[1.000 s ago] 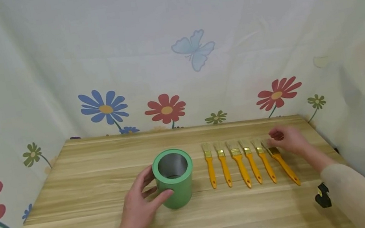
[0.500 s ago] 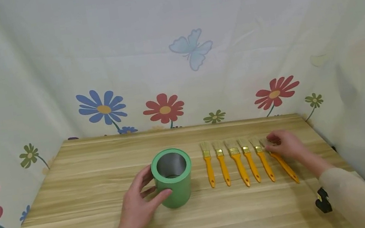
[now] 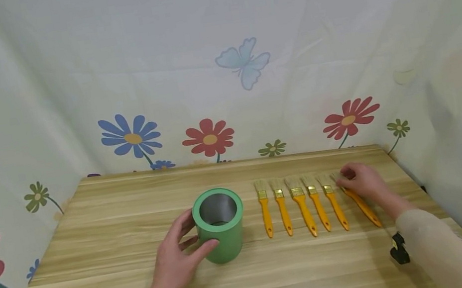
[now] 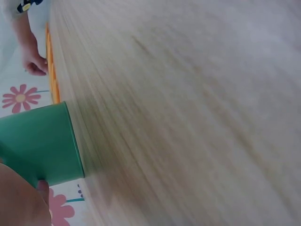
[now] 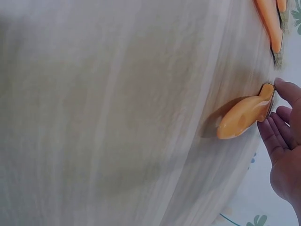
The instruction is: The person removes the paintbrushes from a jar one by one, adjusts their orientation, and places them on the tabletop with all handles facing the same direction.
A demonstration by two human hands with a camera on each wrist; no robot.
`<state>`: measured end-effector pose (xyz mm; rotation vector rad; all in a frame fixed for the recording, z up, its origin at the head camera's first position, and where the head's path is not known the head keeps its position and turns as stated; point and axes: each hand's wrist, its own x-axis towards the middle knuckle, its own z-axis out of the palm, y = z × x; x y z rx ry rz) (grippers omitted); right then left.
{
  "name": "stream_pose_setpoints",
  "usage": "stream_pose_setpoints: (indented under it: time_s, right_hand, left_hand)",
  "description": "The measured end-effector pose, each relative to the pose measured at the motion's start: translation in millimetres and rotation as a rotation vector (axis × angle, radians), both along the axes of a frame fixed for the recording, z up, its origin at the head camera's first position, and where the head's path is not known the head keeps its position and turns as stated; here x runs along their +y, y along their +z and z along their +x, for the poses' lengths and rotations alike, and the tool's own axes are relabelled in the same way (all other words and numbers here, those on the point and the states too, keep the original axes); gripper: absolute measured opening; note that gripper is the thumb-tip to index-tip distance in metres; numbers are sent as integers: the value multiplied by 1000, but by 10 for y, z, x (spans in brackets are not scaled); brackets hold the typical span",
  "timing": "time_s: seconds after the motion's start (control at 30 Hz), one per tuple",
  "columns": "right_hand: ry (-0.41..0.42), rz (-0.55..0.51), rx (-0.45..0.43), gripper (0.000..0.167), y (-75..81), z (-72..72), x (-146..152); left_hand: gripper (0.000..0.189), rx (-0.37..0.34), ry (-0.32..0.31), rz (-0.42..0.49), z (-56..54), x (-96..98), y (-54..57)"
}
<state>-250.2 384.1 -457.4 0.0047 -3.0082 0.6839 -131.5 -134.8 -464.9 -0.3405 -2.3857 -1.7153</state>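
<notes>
A green can point(image 3: 224, 240) with an open top and grey inside stands upright on the wooden table. My left hand point(image 3: 173, 260) grips it from the left, thumb on the near side and fingers around the far side. At the right end of a row of paintbrushes point(image 3: 298, 198), my right hand point(image 3: 365, 184) pinches the last paintbrush point(image 3: 364, 208) near its metal band. In the right wrist view, thumb and fingers lie on either side of that brush's band, and its orange handle point(image 5: 244, 117) casts a shadow on the table. The hand partly hides the band and bristles.
Several other brushes lie side by side, bristles toward the back, between the can and my right hand. A small black object point(image 3: 399, 249) is by the right sleeve. A flower-printed curtain point(image 3: 203, 83) encloses the table's back and sides.
My right hand has closed on the rightmost paintbrush at its band, and the brush's handle end has shifted slightly right. The left hand and can have stayed in place.
</notes>
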Motion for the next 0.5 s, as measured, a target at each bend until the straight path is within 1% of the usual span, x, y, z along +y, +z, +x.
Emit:
stream_pose_setpoints:
  time_s: [0.17, 0.3, 0.43, 0.5]
  right_hand:
    - [-30, -6, -12, 45, 21, 9, -5]
    - [-45, -7, -16, 50, 60, 69, 10]
    - [-21, -2, 4, 53, 129, 156, 66]
    - [7, 3, 14, 55, 174, 209, 106]
  left_hand:
    - [83, -1, -8, -2, -1, 8, -4]
    - [82, -4, -6, -21, -5, -40, -12]
    - [80, 5, 5, -37, -26, -149, 9]
    - [78, 15, 8, -53, -48, -218, 45]
